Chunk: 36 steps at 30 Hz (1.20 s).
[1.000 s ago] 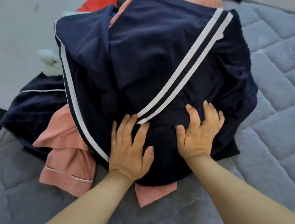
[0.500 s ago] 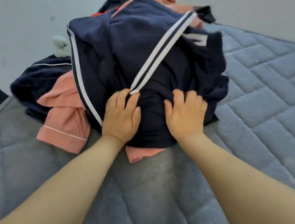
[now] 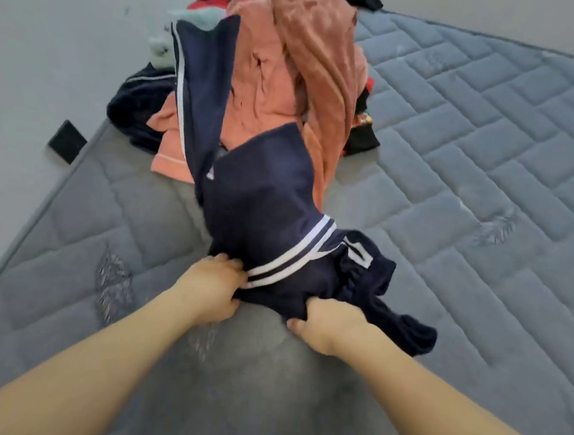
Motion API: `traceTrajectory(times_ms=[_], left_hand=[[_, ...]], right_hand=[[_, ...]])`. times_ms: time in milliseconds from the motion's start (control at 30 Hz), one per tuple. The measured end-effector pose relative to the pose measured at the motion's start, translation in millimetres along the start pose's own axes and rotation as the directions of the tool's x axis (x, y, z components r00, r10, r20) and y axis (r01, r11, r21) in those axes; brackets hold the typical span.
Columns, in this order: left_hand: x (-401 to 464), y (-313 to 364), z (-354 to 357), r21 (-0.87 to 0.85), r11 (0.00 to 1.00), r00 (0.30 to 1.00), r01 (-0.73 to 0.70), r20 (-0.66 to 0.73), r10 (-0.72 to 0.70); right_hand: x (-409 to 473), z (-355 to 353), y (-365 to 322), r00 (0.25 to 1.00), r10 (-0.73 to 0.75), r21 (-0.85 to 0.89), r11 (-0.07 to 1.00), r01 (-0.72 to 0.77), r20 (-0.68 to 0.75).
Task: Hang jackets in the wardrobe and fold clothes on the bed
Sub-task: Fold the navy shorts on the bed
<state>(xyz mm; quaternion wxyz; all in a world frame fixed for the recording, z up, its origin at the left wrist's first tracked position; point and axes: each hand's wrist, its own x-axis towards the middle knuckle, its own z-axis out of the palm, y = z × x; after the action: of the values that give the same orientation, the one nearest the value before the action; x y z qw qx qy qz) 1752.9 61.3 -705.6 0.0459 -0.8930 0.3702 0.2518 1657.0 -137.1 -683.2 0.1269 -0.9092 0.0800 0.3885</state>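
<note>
A: Where is the garment?

B: The navy garment [image 3: 261, 215] lies half on the mattress [image 3: 489, 164], its near edge bunched in both hands, its far end draped on the pile of clothes [image 3: 291, 63] beyond the grip.

A: How are the hands set?

B: The left hand [image 3: 209, 290] pinches the cloth at the white stripes [image 3: 293, 255]; the right hand [image 3: 325, 320] is curled round a dark fold just beside it. Both are closed on fabric.

A: How to do it well?

B: I'd judge she's freeing it for folding. Draw it toward the body, low and level, so the pink garment [image 3: 289, 80] beyond the grip isn't dragged along. Then spread the hands apart along the edge to flatten it.
</note>
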Motion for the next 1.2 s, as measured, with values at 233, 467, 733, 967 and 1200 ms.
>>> traceTrajectory(times_ms=[233, 467, 733, 967, 1200], left_hand=[[-65.1, 41.1, -37.2, -0.292, 0.928, 0.931, 0.233, 0.344, -0.125], [-51.1, 90.4, -15.3, 0.122, 0.99, 0.974, 0.066, -0.225, -0.037], [-116.4, 70.6, 30.3, -0.49, 0.825, 0.945, 0.281, 0.289, -0.151], [-162.6, 75.4, -29.3, -0.43, 0.812, 0.917, 0.396, 0.236, -0.322], [-156.3, 172.7, -85.4, -0.572, 0.807, 0.891, 0.148, 0.431, 0.142]], right_hand=[[-77.1, 15.7, 6.2, 0.999, 0.039, 0.492, 0.871, -0.018, -0.033], [-76.1, 35.1, 57.1, 0.972, 0.185, 0.271, 0.952, -0.141, -0.146], [-112.7, 56.4, 33.3, 0.985, -0.032, 0.25, 0.965, 0.074, -0.168], [-170.5, -0.1, 28.2, 0.993, -0.071, 0.447, 0.888, 0.106, -0.093], [-251.0, -27.3, 109.1, 0.943, -0.041, 0.034, 0.998, 0.055, -0.33]])
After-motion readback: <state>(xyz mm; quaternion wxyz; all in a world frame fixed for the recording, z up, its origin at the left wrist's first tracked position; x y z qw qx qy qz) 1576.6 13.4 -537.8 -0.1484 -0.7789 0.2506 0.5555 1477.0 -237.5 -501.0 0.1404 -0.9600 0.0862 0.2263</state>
